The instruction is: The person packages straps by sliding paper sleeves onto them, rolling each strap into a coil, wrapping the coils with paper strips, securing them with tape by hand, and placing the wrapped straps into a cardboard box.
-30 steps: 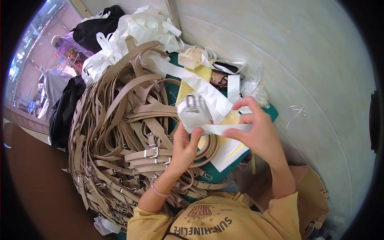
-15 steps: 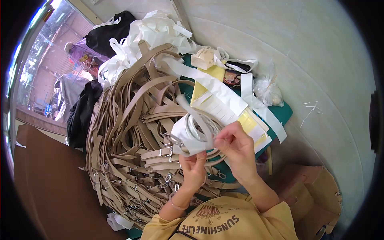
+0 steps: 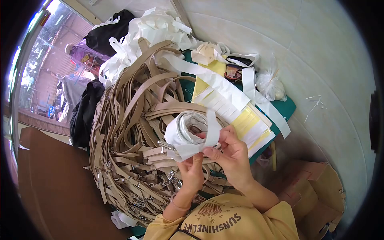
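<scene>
And here, in the middle of the scene, is the white roll [image 3: 183, 131], held up over the near right part of a great heap of tan straps [image 3: 128, 120]! The left hand [image 3: 193, 171] has its grip closed on the roll's near underside, thumb to the front, and a metal buckle [image 3: 165, 145] pokes out at the left. Over on the right, the right hand [image 3: 232, 154] has a narrow grip, pinching the white strip [image 3: 213, 127] that loops around the roll's right side. Beyond them, yellow and white papers [image 3: 218, 103] lie on the green tabletop [image 3: 286, 108], with a clear plastic bag [image 3: 272, 86] at the far right and white bands [image 3: 154, 32] piled far left.
</scene>
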Demonstrator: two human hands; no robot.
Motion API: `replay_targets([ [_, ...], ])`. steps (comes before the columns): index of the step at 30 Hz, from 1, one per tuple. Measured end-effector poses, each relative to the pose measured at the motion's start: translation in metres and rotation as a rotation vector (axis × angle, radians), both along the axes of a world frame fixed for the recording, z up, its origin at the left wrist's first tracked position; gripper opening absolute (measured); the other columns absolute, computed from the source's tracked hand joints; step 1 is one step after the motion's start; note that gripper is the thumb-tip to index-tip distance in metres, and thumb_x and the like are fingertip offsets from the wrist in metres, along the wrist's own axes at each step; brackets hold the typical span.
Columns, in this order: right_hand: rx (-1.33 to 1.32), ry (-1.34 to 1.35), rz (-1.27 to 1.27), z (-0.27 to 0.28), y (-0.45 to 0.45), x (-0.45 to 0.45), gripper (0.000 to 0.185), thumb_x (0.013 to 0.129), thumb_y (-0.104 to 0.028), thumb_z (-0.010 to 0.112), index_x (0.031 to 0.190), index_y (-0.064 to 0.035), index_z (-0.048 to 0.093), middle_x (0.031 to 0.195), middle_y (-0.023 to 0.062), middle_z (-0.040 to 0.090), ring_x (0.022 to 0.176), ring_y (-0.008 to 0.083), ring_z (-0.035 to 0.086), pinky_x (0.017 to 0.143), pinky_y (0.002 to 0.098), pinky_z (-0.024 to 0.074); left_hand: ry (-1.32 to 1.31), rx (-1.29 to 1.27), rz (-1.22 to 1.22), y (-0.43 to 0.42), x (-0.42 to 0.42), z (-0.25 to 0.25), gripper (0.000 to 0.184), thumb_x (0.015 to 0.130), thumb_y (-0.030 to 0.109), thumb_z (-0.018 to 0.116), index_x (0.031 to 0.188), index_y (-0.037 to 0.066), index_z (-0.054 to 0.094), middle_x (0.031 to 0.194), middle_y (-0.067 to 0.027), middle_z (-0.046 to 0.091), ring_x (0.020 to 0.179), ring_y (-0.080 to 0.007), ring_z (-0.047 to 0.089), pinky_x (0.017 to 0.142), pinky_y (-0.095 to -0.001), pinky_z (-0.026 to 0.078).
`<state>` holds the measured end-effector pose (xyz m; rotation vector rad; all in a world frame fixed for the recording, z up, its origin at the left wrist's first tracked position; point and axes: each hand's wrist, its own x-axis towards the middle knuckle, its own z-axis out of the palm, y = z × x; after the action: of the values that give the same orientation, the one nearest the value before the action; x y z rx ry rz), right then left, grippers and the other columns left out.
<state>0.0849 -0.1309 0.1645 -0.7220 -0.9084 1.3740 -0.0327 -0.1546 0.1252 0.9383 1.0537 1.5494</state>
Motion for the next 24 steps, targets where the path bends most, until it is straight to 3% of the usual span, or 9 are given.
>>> replay_targets([
  [3,0.052,0.048,-0.134,-0.006,-0.006,-0.008,0.017,0.079,-0.006,0.069,0.091,-0.0009,0.058,0.090,-0.0009,0.039,0.079,0.0073,0.036,0.073,0.0187,0.0325,0.001,0.001,-0.006,0.000,0.001,0.003,0.035,0.091,0.016,0.057,0.120,0.001,0.045,0.113,-0.0077,0.057,0.102,-0.0156,0.054,0.089,-0.0302,0.042],
  [8,0.013,-0.064,-0.245,-0.003,-0.010,-0.017,0.024,0.081,-0.011,0.069,0.096,-0.0011,0.055,0.091,0.0005,0.039,0.080,0.0088,0.036,0.074,0.0203,0.0326,0.023,0.021,0.018,-0.004,0.003,0.002,0.034,0.090,0.015,0.058,0.118,0.000,0.047,0.111,-0.0086,0.058,0.100,-0.0154,0.055,0.088,-0.0305,0.043],
  [10,-0.003,-0.067,-0.312,-0.002,-0.009,-0.020,0.026,0.081,-0.014,0.069,0.098,-0.0015,0.053,0.090,0.0010,0.038,0.080,0.0096,0.036,0.075,0.0215,0.0328,0.070,0.032,0.064,-0.007,0.002,-0.002,0.037,0.088,0.006,0.060,0.119,0.001,0.042,0.111,-0.0088,0.056,0.100,-0.0145,0.055,0.086,-0.0279,0.043],
  [12,0.241,-0.338,-0.645,-0.007,-0.007,-0.022,0.035,0.081,-0.020,0.070,0.103,-0.0015,0.050,0.092,0.0042,0.042,0.083,0.0146,0.039,0.075,0.0258,0.0352,0.094,0.005,0.076,-0.008,0.003,-0.002,0.036,0.088,0.005,0.060,0.119,0.001,0.043,0.110,-0.0090,0.056,0.099,-0.0147,0.055,0.086,-0.0281,0.044],
  [13,0.240,-0.338,-0.645,-0.006,-0.008,-0.021,0.035,0.081,-0.020,0.070,0.103,-0.0015,0.050,0.092,0.0042,0.042,0.083,0.0146,0.039,0.075,0.0258,0.0352,0.118,-0.020,0.089,-0.008,0.003,-0.002,0.035,0.087,0.005,0.060,0.118,0.001,0.044,0.109,-0.0091,0.057,0.099,-0.0149,0.055,0.086,-0.0283,0.044],
  [15,0.328,-0.758,-0.651,-0.003,-0.011,-0.015,0.031,0.083,-0.022,0.067,0.101,-0.0004,0.055,0.096,0.0080,0.048,0.085,0.0205,0.043,0.076,0.0301,0.0374,0.111,0.009,0.065,-0.009,0.001,-0.001,0.036,0.087,0.004,0.061,0.119,0.000,0.045,0.110,-0.0096,0.057,0.099,-0.0155,0.056,0.086,-0.0286,0.045],
  [22,0.347,-0.820,-0.593,0.007,-0.016,-0.012,0.018,0.085,-0.019,0.062,0.095,-0.0041,0.067,0.094,0.0076,0.056,0.087,0.0237,0.047,0.076,0.0313,0.0385,0.207,0.093,0.092,-0.001,0.002,0.016,0.037,0.078,0.001,0.066,0.113,-0.002,0.056,0.110,-0.0106,0.060,0.098,-0.0166,0.058,0.086,-0.0287,0.045],
  [23,0.391,-0.858,-0.581,0.007,-0.016,-0.009,0.020,0.083,-0.019,0.063,0.099,-0.0065,0.066,0.096,0.0048,0.057,0.088,0.0227,0.047,0.078,0.0314,0.0363,0.207,0.092,0.095,0.002,-0.003,0.016,0.037,0.078,0.001,0.066,0.113,-0.002,0.056,0.110,-0.0106,0.060,0.098,-0.0166,0.058,0.086,-0.0287,0.045],
  [24,0.435,-0.895,-0.569,0.007,-0.015,-0.006,0.024,0.081,-0.019,0.064,0.103,-0.0089,0.065,0.097,0.0020,0.058,0.088,0.0217,0.048,0.080,0.0315,0.0342,0.335,0.171,0.037,0.004,-0.011,0.014,0.047,0.080,0.007,0.067,0.122,0.000,0.047,0.117,-0.0103,0.055,0.103,-0.0177,0.055,0.090,-0.0302,0.044],
])
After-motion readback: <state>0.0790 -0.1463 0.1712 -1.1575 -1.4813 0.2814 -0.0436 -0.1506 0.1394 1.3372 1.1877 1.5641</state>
